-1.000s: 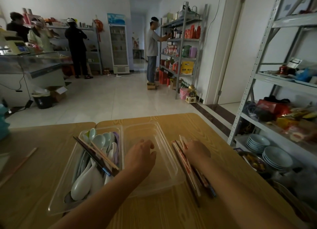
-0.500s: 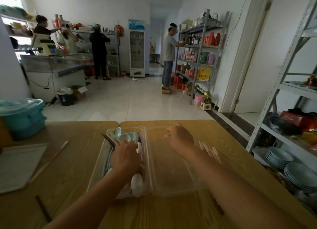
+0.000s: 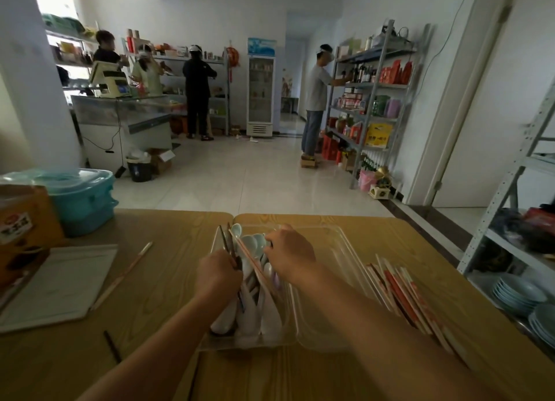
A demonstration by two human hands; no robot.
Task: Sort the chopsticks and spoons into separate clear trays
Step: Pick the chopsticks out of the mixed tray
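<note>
Two clear trays sit side by side on the wooden table. The left tray (image 3: 228, 343) holds several white and pale green spoons (image 3: 250, 242) mixed with chopsticks. The right tray (image 3: 330, 295) holds nothing. My left hand (image 3: 217, 276) is in the left tray and grips dark chopsticks (image 3: 225, 242) that stick out beyond its fingers. My right hand (image 3: 289, 255) reaches across into the far end of the left tray, over the spoons; its fingertips are hidden. A light chopstick (image 3: 250, 261) lies slanted between the hands. A pile of wrapped chopsticks (image 3: 402, 292) lies right of the trays.
On the table at left are a loose light chopstick (image 3: 123, 276), a dark chopstick (image 3: 111, 345), a flat white board (image 3: 57, 283), an orange box (image 3: 24, 229) and a teal container (image 3: 81, 196). Stacked plates (image 3: 516, 292) sit on a metal shelf at right. Several people stand far back.
My right hand moved from the empty right tray across into the far end of the left tray. My left hand stayed in the left tray and now holds dark chopsticks. The camera tilted up.
</note>
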